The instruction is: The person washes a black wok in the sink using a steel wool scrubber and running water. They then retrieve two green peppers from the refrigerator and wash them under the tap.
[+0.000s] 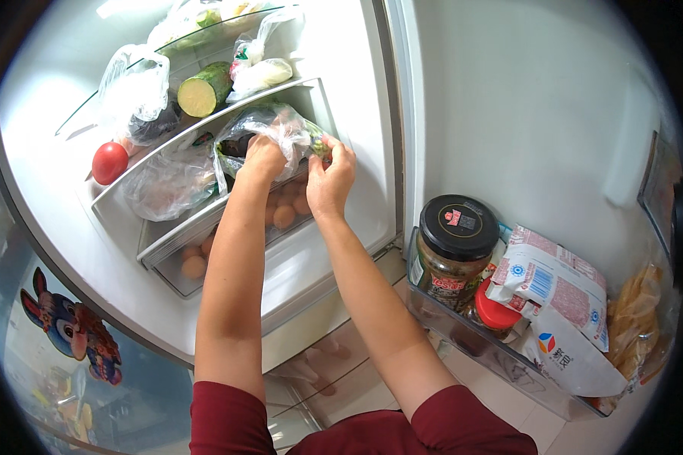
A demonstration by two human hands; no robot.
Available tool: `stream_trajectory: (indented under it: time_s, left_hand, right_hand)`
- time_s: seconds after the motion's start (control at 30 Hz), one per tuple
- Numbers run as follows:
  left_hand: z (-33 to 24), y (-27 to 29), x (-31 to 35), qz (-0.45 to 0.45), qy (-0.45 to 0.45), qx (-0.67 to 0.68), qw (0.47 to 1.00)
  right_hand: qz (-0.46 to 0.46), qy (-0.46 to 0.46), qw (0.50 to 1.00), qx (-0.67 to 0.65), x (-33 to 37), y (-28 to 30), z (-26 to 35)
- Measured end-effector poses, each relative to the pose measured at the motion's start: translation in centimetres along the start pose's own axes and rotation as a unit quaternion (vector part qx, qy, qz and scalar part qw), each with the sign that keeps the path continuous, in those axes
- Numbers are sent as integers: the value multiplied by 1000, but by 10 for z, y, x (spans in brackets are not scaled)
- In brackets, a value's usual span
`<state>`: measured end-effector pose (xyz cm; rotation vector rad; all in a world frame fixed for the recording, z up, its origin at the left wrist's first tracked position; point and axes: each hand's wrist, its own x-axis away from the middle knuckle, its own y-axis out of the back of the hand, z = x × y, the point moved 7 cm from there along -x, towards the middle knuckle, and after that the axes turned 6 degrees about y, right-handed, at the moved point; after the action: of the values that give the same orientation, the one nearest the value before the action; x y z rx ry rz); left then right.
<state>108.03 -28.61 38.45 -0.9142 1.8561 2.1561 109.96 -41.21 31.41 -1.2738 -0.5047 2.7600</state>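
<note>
In an open fridge drawer (159, 241) lies a thin see-through plastic bag (269, 120) with leafy greens and something dark inside. My left hand (265, 158) is closed on the gathered plastic of this bag, its fingertips partly hidden in the folds. My right hand (332, 178) pinches the bag's right side, where green stalks (316, 136) show. To the left, a second plastic bag (171, 182) rests in the same drawer. Brown eggs (284, 217) sit in a compartment below my hands.
On the shelf above are a tomato (110, 163), a cut green gourd (205, 89) and a white carrier bag (134, 80). The open door's bin (486, 353) at right holds a black-lidded jar (458, 227), a red-lidded jar (497, 305) and paper packets (558, 280).
</note>
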Motion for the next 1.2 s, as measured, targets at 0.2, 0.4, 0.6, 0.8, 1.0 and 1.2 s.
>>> stream_trajectory:
  time_s: [0.2,0.4,0.6,0.8,1.0,1.2]
  left_hand:
    - [15,-17,-18,11,29,-79,996]
    - [17,3,0,-116,90,107,983]
    - [69,30,33,-222,123,442,861]
    - [87,59,76,-209,148,648,718]
    - [73,106,140,-242,132,624,731]
    - [62,134,217,-313,134,567,750]
  right_hand:
    - [2,-6,1000,-8,6,-7,1]
    - [-29,51,996,68,1,-5,-10]
    - [-10,2,998,65,-8,-12,-15]
    - [-20,-5,994,105,-13,-17,-20]
    - [-21,7,992,127,-15,-26,-21]
    - [-12,127,968,216,-6,-24,9]
